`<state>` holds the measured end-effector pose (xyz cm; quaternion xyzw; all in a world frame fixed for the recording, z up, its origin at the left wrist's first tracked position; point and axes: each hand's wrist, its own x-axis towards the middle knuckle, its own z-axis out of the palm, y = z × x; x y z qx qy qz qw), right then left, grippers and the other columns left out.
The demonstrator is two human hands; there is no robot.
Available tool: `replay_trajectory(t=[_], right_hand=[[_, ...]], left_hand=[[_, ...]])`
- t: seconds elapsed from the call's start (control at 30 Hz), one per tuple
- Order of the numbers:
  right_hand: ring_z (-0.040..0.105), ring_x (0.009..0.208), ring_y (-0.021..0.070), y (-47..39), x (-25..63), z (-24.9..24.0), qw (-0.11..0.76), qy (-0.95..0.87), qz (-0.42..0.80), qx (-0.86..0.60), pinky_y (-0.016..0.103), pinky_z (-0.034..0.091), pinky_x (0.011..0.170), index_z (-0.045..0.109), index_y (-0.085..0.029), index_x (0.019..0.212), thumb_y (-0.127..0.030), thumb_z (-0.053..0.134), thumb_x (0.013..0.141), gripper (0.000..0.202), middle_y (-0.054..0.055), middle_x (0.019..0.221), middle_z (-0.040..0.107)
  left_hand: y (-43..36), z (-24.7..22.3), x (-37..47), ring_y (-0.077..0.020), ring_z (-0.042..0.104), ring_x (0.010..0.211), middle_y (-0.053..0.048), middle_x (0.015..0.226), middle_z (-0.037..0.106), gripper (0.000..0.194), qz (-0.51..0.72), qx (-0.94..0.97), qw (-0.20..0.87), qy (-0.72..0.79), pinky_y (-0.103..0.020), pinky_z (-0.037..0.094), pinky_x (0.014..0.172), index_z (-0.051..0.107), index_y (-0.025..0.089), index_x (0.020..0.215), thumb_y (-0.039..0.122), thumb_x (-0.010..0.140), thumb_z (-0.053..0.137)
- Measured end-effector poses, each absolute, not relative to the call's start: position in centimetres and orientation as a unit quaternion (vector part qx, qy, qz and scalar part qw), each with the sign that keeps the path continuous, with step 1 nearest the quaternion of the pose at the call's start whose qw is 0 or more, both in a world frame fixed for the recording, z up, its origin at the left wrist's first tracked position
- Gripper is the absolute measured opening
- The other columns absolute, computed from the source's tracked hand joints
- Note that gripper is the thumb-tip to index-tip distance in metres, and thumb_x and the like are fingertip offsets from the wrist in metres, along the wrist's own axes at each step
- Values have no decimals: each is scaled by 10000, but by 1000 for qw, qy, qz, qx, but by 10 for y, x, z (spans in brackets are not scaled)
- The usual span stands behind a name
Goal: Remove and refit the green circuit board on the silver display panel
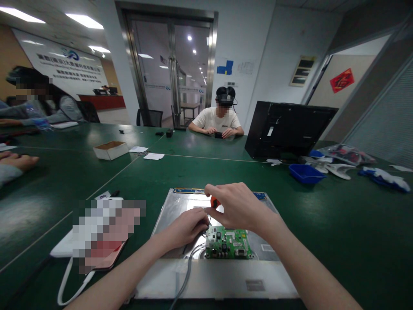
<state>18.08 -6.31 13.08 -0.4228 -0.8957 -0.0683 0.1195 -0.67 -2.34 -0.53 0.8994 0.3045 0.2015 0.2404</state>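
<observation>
A metal-backed display panel (161, 280) lies flat on the green table before me, with a green circuit board (230, 243) on its middle. My right hand (237, 206) is closed around the orange-and-black handle of a screwdriver (214, 201). Its thin shaft points down at the board's upper left corner; the tip is hidden. Close beside that shaft is my left hand (190, 226), fingers curled together at the board's corner. What they pinch, if anything, cannot be made out. A grey cable (187, 273) runs from the board's left side over the panel's lower edge.
At left lie blurred-out devices, one a pink phone-like slab (111, 254), with a white cable (66, 284). Farther off are a white box (111, 150), a large black monitor casing (287, 129) and a blue tray (306, 173). People sit across the table and at left.
</observation>
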Motion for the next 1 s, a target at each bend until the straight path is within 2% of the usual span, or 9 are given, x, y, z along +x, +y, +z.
replay_trajectory(t=[0.1, 0.23, 0.33, 0.4, 0.5, 0.57, 0.67, 0.8, 1.0], right_hand=[[562, 585, 124, -61, 180, 129, 105, -888, -81, -440, 266, 179, 506, 559, -223, 915, -438, 512, 891, 221, 4, 725, 691], [563, 592, 122, -61, 179, 132, 98, -888, -82, -442, 268, 181, 501, 557, -209, 931, -291, 520, 863, 113, 9, 743, 690], [577, 624, 125, -63, 181, 134, 110, -895, -64, -428, 260, 212, 507, 525, -193, 957, -208, 544, 790, 169, 14, 819, 694], [588, 632, 132, -63, 182, 134, 114, -897, -60, -424, 259, 223, 511, 513, -195, 966, -244, 558, 804, 175, 14, 820, 694], [598, 625, 139, -62, 182, 132, 106, -891, -68, -437, 261, 210, 507, 519, -209, 942, -387, 551, 868, 195, 12, 780, 698], [595, 617, 136, -61, 181, 131, 98, -887, -75, -445, 263, 200, 506, 526, -214, 917, -407, 536, 885, 197, 12, 756, 697], [573, 602, 125, -61, 179, 131, 98, -889, -80, -440, 267, 196, 499, 521, -204, 925, -296, 522, 869, 108, 15, 772, 693], [550, 585, 117, -63, 179, 132, 112, -894, -75, -427, 265, 202, 488, 496, -190, 921, -212, 528, 790, 136, 13, 806, 679], [581, 602, 131, -63, 179, 133, 100, -890, -77, -439, 262, 187, 492, 513, -209, 926, -370, 540, 869, 174, 8, 771, 696]], left_hand=[[-24, -5, -6, -185, 565, 836, -31, 931, 620, 59, 212, 900, 225, 308, -290, 432, 730, 575, 182, 885, 147, 877, 528], [-23, -7, -6, -177, 558, 810, -24, 898, 616, 64, 217, 899, 232, 302, -286, 433, 727, 581, 182, 897, 142, 869, 540], [-22, -9, -6, -181, 558, 845, -30, 933, 616, 95, 222, 897, 245, 295, -294, 436, 765, 591, 184, 940, 140, 872, 541], [-22, -9, -7, -181, 558, 860, -28, 943, 616, 99, 224, 896, 249, 293, -293, 435, 777, 592, 186, 942, 136, 874, 540], [-24, -6, -7, -179, 559, 857, -27, 951, 618, 97, 220, 896, 250, 295, -282, 433, 758, 591, 187, 914, 123, 874, 529], [-25, -4, -7, -176, 559, 834, -26, 931, 619, 87, 216, 896, 246, 300, -275, 430, 731, 585, 185, 891, 123, 872, 527], [-25, -3, -7, -179, 556, 821, -28, 919, 617, 78, 213, 896, 246, 303, -282, 435, 732, 579, 184, 911, 139, 876, 526], [-24, -6, -6, -197, 561, 873, -43, 965, 620, 99, 210, 896, 243, 307, -310, 446, 782, 583, 186, 962, 168, 895, 512], [-26, -6, -4, -186, 558, 831, -31, 933, 613, 72, 202, 898, 225, 319, -294, 437, 732, 568, 183, 909, 148, 892, 508]])
